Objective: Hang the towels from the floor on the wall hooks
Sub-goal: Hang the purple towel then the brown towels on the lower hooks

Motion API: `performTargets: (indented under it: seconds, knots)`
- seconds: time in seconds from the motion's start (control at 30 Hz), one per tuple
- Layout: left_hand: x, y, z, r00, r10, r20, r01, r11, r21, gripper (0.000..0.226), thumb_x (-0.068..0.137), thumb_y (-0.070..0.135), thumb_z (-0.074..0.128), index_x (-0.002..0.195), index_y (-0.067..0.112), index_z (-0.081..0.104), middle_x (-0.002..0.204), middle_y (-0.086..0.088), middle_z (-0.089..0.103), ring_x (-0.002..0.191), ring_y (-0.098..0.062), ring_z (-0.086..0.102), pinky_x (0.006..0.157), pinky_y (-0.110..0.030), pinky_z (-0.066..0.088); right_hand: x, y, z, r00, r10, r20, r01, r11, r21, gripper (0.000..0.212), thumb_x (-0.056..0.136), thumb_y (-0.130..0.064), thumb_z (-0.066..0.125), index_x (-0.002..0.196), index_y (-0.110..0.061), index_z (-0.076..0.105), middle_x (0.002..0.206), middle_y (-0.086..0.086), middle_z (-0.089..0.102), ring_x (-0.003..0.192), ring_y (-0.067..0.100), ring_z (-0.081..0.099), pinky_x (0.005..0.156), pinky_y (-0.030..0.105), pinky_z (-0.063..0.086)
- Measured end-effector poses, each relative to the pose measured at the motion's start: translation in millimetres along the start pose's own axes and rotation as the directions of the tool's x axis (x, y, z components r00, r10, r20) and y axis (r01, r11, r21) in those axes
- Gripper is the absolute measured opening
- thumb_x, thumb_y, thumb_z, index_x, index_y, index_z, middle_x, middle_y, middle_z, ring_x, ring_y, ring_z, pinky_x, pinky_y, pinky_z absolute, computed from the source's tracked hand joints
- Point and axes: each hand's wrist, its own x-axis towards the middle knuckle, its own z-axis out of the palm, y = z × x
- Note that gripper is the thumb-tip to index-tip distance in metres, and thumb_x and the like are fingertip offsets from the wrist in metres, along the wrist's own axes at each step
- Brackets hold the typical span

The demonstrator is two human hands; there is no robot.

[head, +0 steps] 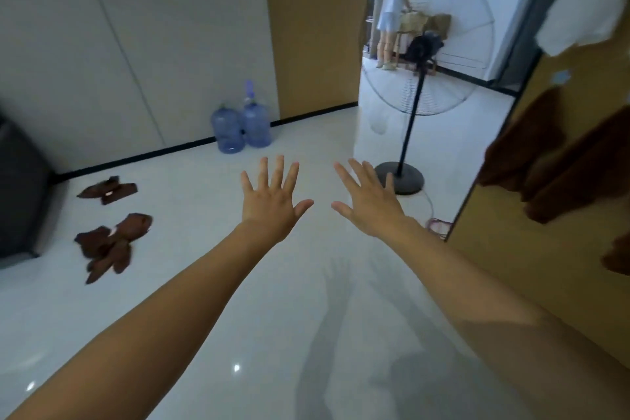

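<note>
Both the left hand (pixel 272 201) and right hand (pixel 370 203) are held flat, fingers splayed and grasping nothing, above glossy tiled floor (pixel 211 283) strewn with crumpled brown towels (pixel 109 245).

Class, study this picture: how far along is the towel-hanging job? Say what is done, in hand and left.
Done: dark brown cloth towels hang on the tan wall at right, below a white cloth. In hand: nothing; the left hand and right hand are spread open. Left: a far heap and a near heap of brown towels lie on the glossy white floor.
</note>
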Motion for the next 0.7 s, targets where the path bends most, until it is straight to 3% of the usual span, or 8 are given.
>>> performTargets:
  seconds: [0.3, 0.7]
  knots:
    - [-19.4, -193.7, 47.2, 0.963, -0.264, 0.053, 0.262, 0.964, 0.036, 0.078, 0.094, 0.068, 0.01, 0.153, 0.023, -0.016, 0.162, -0.007, -0.016, 0.148, -0.035, -0.013, 0.117, -0.06, 0.007, 120.8, -183.4, 43.7, 0.965, -0.259, 0.041, 0.258, 0.966, 0.028, 0.076, 0.097, -0.06, 0.036, 0.152, -0.038, -0.012, 0.163, -0.003, -0.01, 0.15, 0.024, -0.007, 0.115, 0.06, 0.005]
    - [47.5, -398.0, 112.2, 0.824, -0.555, 0.112, 0.539, 0.83, 0.145, 0.079, 0.092, 0.069, 0.011, 0.155, 0.024, -0.005, 0.163, -0.007, -0.007, 0.149, -0.035, -0.007, 0.115, -0.061, 0.009, 341.1, -373.2, 105.4, 0.819, -0.572, 0.044, 0.57, 0.82, 0.058, 0.078, 0.096, -0.062, 0.035, 0.152, -0.037, -0.013, 0.163, -0.001, -0.01, 0.15, 0.026, -0.007, 0.115, 0.061, 0.005]
